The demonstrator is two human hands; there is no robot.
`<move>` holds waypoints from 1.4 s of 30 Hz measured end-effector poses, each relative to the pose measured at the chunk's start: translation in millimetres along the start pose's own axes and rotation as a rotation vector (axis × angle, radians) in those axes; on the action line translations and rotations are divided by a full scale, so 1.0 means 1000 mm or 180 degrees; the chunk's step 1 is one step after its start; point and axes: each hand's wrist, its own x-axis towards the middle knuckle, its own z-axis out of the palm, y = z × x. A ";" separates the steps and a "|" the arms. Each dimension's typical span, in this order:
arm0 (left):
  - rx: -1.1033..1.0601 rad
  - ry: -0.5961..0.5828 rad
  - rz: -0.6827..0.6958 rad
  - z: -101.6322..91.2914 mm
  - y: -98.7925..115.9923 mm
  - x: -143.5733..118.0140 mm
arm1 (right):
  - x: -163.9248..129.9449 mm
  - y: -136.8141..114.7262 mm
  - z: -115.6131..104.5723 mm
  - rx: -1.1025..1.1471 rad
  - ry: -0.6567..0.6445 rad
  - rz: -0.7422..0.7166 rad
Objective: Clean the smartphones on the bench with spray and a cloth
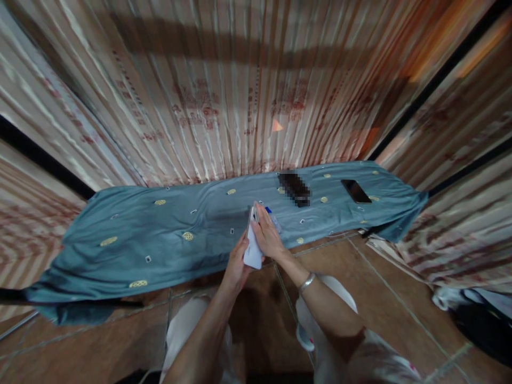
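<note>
Head view: both hands meet at the near edge of the cloth (160, 234), a blue-grey sheet spread low over the tiled floor (380, 298). Left hand (236, 266) is closed round the lower part of a white pack (253, 246), held upright on edge just over the cloth's edge. Right hand (269, 237) lies flat against the pack's right face, fingers straight and together, not curled. Something small and blue (269, 210) shows just behind the right fingertips; too blurred to tell what, or whether it's being held.

Further back on the cloth: a phone (356, 191) at the right end, well apart from the hands, and a pixelated dark item (295, 189) between it and the hands.

Risks, as I read it: the pack is pinched from two sides only, the right palm flat with no wrap, so it could slide out downward onto the tiles. The cloth is loose and wrinkled; anything set on a fold may tip. Frame is motion-smeared, so grip detail is uncertain.
</note>
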 end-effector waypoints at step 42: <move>-0.0569 0.0507 -0.0405 -0.009 0.014 0.006 | -0.046 -0.038 0.017 -0.0399 -0.0819 -0.1205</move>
